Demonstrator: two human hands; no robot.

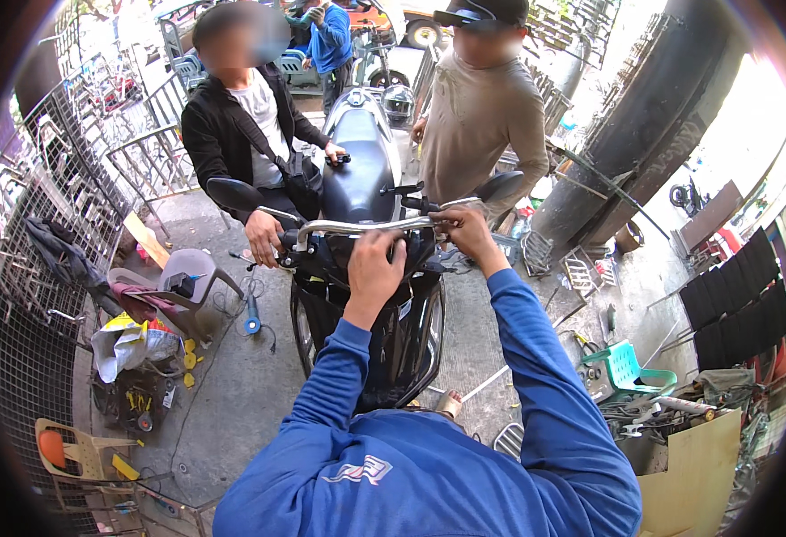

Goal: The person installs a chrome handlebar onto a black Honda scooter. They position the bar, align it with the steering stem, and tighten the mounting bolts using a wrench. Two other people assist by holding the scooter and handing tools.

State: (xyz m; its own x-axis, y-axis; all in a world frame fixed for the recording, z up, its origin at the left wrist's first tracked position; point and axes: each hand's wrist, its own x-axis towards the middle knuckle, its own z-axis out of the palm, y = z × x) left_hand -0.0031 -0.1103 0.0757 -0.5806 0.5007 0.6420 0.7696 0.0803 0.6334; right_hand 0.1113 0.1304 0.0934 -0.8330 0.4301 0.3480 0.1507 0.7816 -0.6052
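A curved silver handlebar [335, 227] spans the front of a black motorcycle [402, 345], whose front faces me. My left hand [377, 268] is at the middle of the bar, its fingers bent against the underside and the fingertips partly hidden. Toward the bar's right end, my right hand [469, 231] is closed around it, beside the black control parts. Round black mirrors, a left one [234, 193] and a right one [500, 186], stick out on both sides. A person in a black jacket [212, 134] rests one hand [265, 238] by the bar's left end.
Another person in a tan shirt [482, 116] stands right of the black seat [357, 174]. A plastic chair [191, 277] and a blue power tool [251, 319] are on the left. A green chair [625, 367] and piled metal parts lie right, near a thick dark post [625, 134].
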